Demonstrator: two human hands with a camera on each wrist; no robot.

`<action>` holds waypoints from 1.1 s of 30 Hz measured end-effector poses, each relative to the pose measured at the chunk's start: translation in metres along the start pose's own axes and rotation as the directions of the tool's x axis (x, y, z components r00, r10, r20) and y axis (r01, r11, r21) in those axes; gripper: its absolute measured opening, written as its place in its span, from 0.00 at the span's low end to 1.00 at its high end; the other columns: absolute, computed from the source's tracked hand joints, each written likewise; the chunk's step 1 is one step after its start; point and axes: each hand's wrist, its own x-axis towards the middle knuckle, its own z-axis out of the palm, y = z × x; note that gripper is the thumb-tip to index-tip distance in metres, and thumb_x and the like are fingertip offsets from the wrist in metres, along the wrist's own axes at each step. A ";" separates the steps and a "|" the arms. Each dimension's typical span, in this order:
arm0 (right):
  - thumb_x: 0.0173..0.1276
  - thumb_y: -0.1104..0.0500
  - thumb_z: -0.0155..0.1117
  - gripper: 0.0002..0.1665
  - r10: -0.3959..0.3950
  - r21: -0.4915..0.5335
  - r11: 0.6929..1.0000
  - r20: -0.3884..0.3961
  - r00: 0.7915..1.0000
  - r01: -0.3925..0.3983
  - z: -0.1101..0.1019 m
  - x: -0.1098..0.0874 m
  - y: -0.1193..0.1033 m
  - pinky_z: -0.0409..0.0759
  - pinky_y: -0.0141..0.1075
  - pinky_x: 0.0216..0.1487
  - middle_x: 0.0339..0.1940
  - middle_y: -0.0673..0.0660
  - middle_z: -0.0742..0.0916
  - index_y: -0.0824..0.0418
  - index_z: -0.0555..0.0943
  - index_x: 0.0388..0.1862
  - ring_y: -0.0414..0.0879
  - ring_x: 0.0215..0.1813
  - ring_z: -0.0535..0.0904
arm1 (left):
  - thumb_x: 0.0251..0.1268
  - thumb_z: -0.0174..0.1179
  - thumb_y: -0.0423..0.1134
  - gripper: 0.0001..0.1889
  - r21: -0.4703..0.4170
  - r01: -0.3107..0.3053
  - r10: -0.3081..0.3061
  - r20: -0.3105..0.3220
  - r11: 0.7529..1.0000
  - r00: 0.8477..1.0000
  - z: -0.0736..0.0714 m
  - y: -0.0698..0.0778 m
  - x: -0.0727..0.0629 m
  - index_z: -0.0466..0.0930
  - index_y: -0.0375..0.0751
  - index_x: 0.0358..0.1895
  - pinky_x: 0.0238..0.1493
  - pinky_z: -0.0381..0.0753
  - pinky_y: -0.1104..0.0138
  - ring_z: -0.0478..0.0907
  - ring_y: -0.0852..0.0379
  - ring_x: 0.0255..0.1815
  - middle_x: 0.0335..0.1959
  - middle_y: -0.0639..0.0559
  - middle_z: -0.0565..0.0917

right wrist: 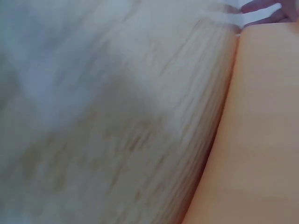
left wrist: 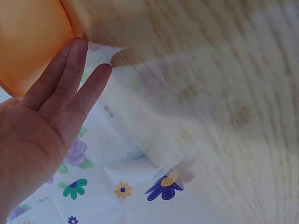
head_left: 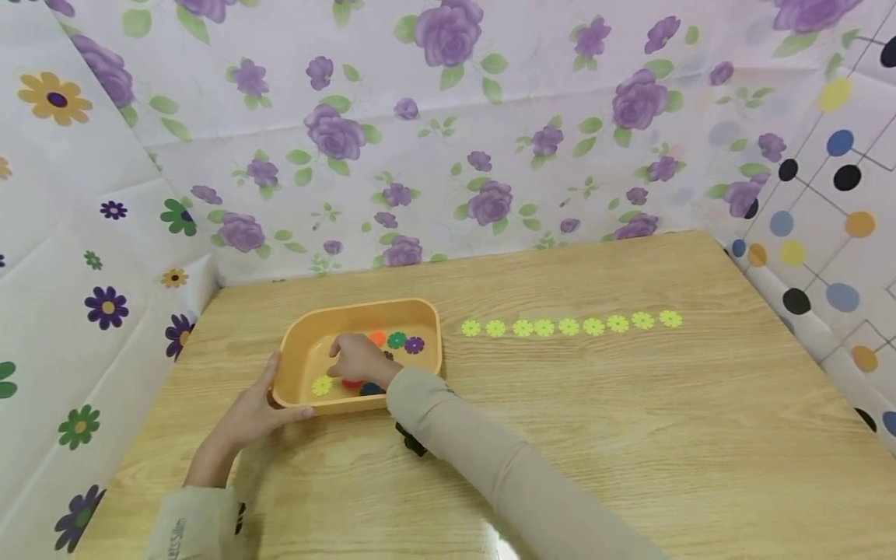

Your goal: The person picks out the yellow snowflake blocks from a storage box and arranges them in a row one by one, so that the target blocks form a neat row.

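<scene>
An orange plastic tub stands on the table. My left hand holds its near left corner, fingers along the left side and thumb over the front rim. In the left wrist view, the fingers lie against the tub's outer wall. Inside the tub is my right hand, thumb and index finger apart, with its other fingers mostly hidden. Close to its thumb lies a yellow flower-shaped disc. Beneath the hand a red disc is partly covered. Green, purple and orange discs lie farther back.
Several yellow flower-shaped discs form a row on the wooden table right of the tub. A dark object shows under the right forearm. Flower-patterned sheets line the back and left, a dotted one the right.
</scene>
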 end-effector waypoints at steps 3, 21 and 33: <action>0.56 0.53 0.68 0.24 -0.050 -0.098 0.994 0.033 0.998 0.053 0.001 0.001 -0.002 0.71 0.25 0.47 0.51 0.48 0.81 0.57 0.77 0.52 0.38 0.48 0.75 | 0.50 0.66 0.53 0.60 -0.006 -0.014 0.014 -0.003 1.000 1.000 0.000 0.000 0.001 0.27 0.34 0.70 0.56 0.60 0.42 0.58 0.30 0.62 0.65 0.22 0.50; 0.58 0.47 0.65 0.25 -0.058 -0.400 0.909 0.158 0.986 0.117 0.013 0.006 -0.005 0.68 0.27 0.55 0.57 0.40 0.78 0.42 0.77 0.57 0.36 0.58 0.71 | 0.50 0.66 0.52 0.59 0.002 -0.029 0.029 -0.006 1.000 1.000 0.000 0.002 -0.001 0.26 0.36 0.70 0.54 0.63 0.43 0.61 0.31 0.60 0.65 0.21 0.50; 0.50 0.54 0.73 0.18 -0.020 -0.212 0.977 0.059 0.998 0.032 0.013 0.006 -0.002 0.72 0.26 0.44 0.44 0.44 0.83 0.50 0.83 0.43 0.36 0.46 0.75 | 0.50 0.66 0.52 0.60 -0.013 -0.007 0.007 0.014 1.000 1.000 -0.001 0.002 0.000 0.24 0.37 0.70 0.55 0.60 0.42 0.57 0.30 0.61 0.65 0.21 0.49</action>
